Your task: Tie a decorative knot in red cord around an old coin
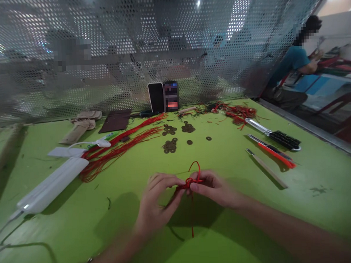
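Observation:
Between my hands, above the green table, is a red cord point(198, 167) with a knot in its middle. One loop of it arches up above the fingers, and a loose end hangs straight down below. My left hand point(162, 194) pinches the knotted part from the left, thumb below and forefinger above. From the right, my right hand point(214, 188) grips the same cord between thumb and bent forefinger. How the knot is laid is partly hidden by the fingertips. Beyond the hands lie round, dark coin-like discs point(169, 145) in small piles, with single discs apart from them.
On the left, a white power strip point(54, 185) lies beside a bundle of red cords point(115, 147). A brush point(283, 139), a red cutter knife point(273, 152) and a thin-handled tool point(266, 168) lie right. Two phones point(156, 97) lean on the perforated screen. Another person point(294, 62) sits far right.

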A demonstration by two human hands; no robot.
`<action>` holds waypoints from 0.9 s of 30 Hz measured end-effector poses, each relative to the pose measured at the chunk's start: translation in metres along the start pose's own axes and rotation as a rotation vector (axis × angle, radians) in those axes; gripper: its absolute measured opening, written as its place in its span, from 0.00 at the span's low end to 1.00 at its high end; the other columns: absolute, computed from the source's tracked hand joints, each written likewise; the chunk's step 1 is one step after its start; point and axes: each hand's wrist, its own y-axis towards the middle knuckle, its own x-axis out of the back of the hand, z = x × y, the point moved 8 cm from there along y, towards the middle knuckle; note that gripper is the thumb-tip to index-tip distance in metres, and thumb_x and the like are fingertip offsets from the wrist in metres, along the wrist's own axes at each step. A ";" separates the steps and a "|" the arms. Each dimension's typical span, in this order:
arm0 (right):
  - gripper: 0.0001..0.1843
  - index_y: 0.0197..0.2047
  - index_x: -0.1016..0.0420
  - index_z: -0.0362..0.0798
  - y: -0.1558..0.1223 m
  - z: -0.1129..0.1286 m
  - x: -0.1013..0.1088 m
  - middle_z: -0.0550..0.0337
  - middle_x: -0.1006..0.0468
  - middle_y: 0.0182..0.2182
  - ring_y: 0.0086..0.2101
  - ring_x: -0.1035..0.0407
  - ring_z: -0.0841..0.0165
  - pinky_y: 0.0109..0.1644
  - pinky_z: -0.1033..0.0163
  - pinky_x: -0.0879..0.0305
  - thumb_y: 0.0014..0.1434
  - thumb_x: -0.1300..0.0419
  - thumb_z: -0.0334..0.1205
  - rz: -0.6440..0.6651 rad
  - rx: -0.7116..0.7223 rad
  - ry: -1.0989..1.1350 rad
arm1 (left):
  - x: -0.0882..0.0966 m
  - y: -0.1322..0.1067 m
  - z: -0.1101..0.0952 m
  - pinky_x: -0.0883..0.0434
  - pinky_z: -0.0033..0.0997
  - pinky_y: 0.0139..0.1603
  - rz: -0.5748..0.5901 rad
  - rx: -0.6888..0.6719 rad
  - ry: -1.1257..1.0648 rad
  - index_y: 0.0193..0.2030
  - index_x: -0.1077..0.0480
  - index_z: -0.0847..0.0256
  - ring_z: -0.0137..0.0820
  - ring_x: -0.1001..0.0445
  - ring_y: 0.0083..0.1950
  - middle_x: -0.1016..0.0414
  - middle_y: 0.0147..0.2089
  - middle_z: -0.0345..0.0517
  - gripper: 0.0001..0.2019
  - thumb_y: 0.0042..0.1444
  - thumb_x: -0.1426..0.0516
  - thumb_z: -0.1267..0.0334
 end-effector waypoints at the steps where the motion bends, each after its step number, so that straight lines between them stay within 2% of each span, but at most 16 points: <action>1: 0.12 0.34 0.25 0.45 0.000 0.000 0.000 0.60 0.23 0.30 0.33 0.29 0.72 0.43 0.63 0.33 0.53 0.38 0.46 -0.005 0.005 0.004 | 0.000 0.000 0.000 0.27 0.32 0.35 0.005 0.004 -0.005 0.40 0.31 0.58 0.30 0.27 0.36 0.24 0.34 0.41 0.12 0.49 0.41 0.74; 8: 0.14 0.34 0.25 0.45 0.002 0.000 -0.001 0.58 0.23 0.31 0.34 0.29 0.69 0.43 0.60 0.33 0.54 0.39 0.49 0.005 0.019 -0.079 | -0.002 0.000 0.005 0.26 0.32 0.34 0.020 0.047 -0.051 0.38 0.31 0.58 0.30 0.27 0.36 0.25 0.34 0.41 0.10 0.50 0.42 0.74; 15: 0.11 0.34 0.25 0.47 -0.002 0.014 -0.004 0.60 0.24 0.29 0.31 0.30 0.69 0.38 0.60 0.33 0.59 0.44 0.45 -0.021 0.100 -0.453 | -0.019 -0.010 0.018 0.25 0.39 0.38 0.167 0.272 -0.153 0.46 0.34 0.57 0.34 0.25 0.39 0.24 0.39 0.47 0.10 0.57 0.46 0.66; 18: 0.12 0.33 0.25 0.48 -0.002 0.014 -0.004 0.60 0.23 0.27 0.29 0.30 0.68 0.37 0.60 0.33 0.59 0.45 0.46 -0.047 0.122 -0.608 | -0.025 -0.014 0.025 0.25 0.42 0.39 0.225 0.358 -0.127 0.44 0.31 0.56 0.36 0.24 0.40 0.23 0.39 0.47 0.09 0.56 0.45 0.63; 22: 0.12 0.33 0.25 0.48 -0.002 0.013 -0.006 0.58 0.23 0.28 0.28 0.31 0.67 0.33 0.60 0.36 0.60 0.47 0.44 -0.090 0.232 -0.854 | -0.027 -0.018 0.036 0.25 0.39 0.35 0.256 0.467 -0.108 0.40 0.29 0.57 0.36 0.24 0.38 0.23 0.38 0.46 0.08 0.56 0.46 0.60; 27: 0.13 0.33 0.26 0.47 -0.002 0.014 -0.005 0.57 0.23 0.27 0.26 0.32 0.68 0.31 0.62 0.37 0.61 0.48 0.42 -0.125 0.283 -0.947 | -0.031 -0.021 0.041 0.25 0.37 0.33 0.304 0.521 -0.110 0.39 0.29 0.59 0.34 0.24 0.36 0.23 0.36 0.46 0.10 0.59 0.50 0.58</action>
